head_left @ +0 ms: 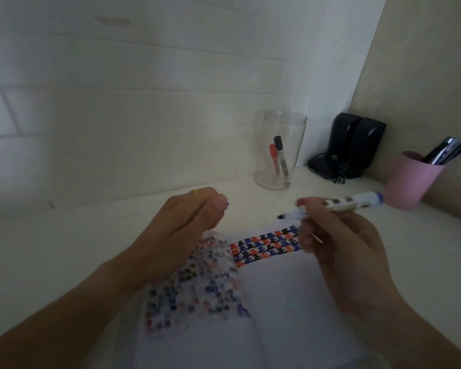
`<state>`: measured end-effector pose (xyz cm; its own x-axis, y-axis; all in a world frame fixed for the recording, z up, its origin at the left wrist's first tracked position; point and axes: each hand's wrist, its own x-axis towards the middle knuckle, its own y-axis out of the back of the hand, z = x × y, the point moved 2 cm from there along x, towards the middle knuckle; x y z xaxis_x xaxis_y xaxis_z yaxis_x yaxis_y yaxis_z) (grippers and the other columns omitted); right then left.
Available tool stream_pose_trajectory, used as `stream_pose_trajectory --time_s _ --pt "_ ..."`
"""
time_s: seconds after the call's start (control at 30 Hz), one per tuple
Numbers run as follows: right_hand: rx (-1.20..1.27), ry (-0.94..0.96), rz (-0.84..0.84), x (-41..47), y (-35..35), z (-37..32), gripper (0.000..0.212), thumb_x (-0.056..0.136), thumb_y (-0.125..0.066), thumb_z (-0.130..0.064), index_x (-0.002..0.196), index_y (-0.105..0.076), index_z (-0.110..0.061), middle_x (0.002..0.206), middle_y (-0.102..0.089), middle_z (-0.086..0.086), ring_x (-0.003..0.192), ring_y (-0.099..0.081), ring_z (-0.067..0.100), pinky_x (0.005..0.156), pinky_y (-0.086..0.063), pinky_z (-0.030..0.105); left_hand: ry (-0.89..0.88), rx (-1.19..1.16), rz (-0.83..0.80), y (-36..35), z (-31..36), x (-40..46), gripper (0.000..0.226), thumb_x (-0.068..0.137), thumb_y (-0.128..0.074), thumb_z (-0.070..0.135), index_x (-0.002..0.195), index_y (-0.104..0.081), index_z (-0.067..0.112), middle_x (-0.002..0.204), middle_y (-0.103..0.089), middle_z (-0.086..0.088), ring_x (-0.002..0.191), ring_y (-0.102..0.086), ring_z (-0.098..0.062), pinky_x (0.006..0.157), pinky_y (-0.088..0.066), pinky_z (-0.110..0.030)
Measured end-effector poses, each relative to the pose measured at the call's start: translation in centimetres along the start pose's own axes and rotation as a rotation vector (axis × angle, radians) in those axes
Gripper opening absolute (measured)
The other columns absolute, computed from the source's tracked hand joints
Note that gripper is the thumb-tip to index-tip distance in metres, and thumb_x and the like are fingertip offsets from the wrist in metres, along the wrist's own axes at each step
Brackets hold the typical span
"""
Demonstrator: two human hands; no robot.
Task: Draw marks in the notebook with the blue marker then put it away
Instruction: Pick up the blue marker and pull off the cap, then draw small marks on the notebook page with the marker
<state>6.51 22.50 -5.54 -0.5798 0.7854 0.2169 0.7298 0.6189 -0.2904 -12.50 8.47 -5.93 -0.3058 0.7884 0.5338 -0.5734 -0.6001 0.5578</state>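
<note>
A: Start at the left. What is the left hand (186, 225) doing?

B: It hangs over the left page of the open notebook (285, 294), fingers curled into a loose fist. A bit of blue peeks out at the fingertips; it could be the marker's cap, but it is too blurred to be sure.

A: And under that hand?

B: The left page, covered with faded blue, red and black marks. Just right of the hand, the right page carries a few crisp rows of the same colours along its top; the rest of that page is blank.

A: The right hand (338, 249)?

B: Closed around the blue marker (338, 206), pinched between thumb and fingers. The marker lies nearly level above the notebook's top edge, uncapped, its dark tip pointing toward the left hand, its blue end sticking out past the right hand.

A: Beyond the hands?

B: Behind and between them stands a clear jar (280, 150) on the white table (64, 249), holding a red marker (275, 159) and a black marker (282, 161). Farther right sits a black device (357, 145), then a pink cup (410, 179) of pens, just past the marker's blue end.
</note>
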Motion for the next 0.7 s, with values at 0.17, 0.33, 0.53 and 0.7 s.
stream_pose_trajectory --time_s 0.17,0.33,0.53,0.7 --pt "-0.109 -0.080 -0.154 -1.1 -1.6 1.5 0.005 0.083 -0.069 -0.008 0.084 -0.074 -0.008 0.063 -0.062 0.007 0.055 -0.057 0.016 0.049 -0.047 0.026 0.061 0.157 -0.269 -0.5 -1.6 -0.6 0.029 0.098 -0.059 0.052 0.110 -0.066 0.027 0.095 -0.065 0.009 0.090 -0.064 -0.013 0.077 -0.050 -0.025" --pt "-0.266 -0.134 -0.111 -1.1 -1.2 2.6 0.010 0.084 -0.070 -0.002 0.078 -0.073 -0.010 0.062 -0.064 0.007 0.057 -0.058 0.018 0.056 -0.050 0.030 0.032 0.106 -0.430 -0.1 -2.7 -0.6 0.030 0.094 -0.073 0.038 0.123 -0.065 0.035 0.114 -0.068 0.016 0.108 -0.067 -0.005 0.090 -0.052 -0.024" --pt "-0.437 -0.060 -0.158 -0.9 -1.9 2.8 0.003 0.082 -0.073 -0.005 0.080 -0.075 -0.007 0.067 -0.071 0.017 0.058 -0.067 0.022 0.060 -0.059 0.027 -0.013 0.160 -0.498 -0.1 -3.6 -0.3 0.036 0.093 -0.074 0.042 0.127 -0.061 0.040 0.118 -0.064 0.015 0.109 -0.064 -0.007 0.094 -0.051 -0.026" --pt "-0.512 -0.077 -0.153 -0.9 -2.0 3.6 0.003 0.081 -0.073 -0.006 0.079 -0.075 -0.007 0.064 -0.073 0.016 0.055 -0.068 0.022 0.056 -0.060 0.028 -0.074 0.164 -0.450 -0.3 -3.8 -0.3 0.035 0.092 -0.076 0.040 0.121 -0.063 0.026 0.107 -0.067 0.005 0.098 -0.066 -0.014 0.087 -0.053 -0.036"
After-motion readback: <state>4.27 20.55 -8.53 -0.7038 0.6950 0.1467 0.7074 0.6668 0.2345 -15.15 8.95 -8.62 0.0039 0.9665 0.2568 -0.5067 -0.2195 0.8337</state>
